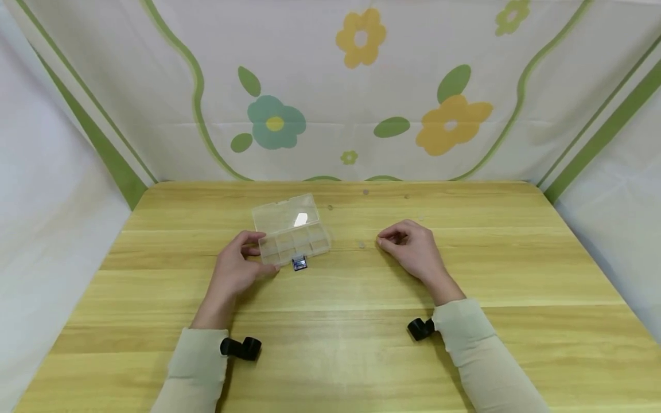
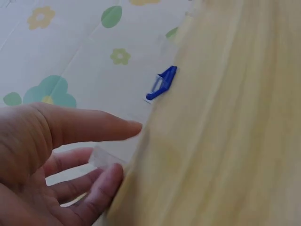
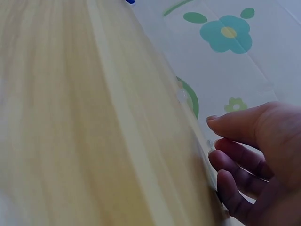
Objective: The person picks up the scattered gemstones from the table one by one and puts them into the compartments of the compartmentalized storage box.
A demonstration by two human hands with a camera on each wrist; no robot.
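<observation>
While the left hand (image 1: 238,268) holds the clear compartment box (image 1: 291,229) at its nine o'clock end, thumb and fingers pinching the near corner, the right hand (image 1: 413,248) rests on the wooden table (image 1: 361,344) well apart at the box's three o'clock, fingers loosely curled and grasping nothing that shows. The box lies open, its lid laid back toward twelve o'clock, and a small blue clip (image 1: 299,264) sits just beside its front wall at six o'clock. From the left wrist view the clip (image 2: 162,83) lies beyond the fingertips (image 2: 131,127). As a judgement, the light box may skid or tip if the left hand pulls or presses unevenly, since only one end is held; the loose clip could be knocked away, being so small.
</observation>
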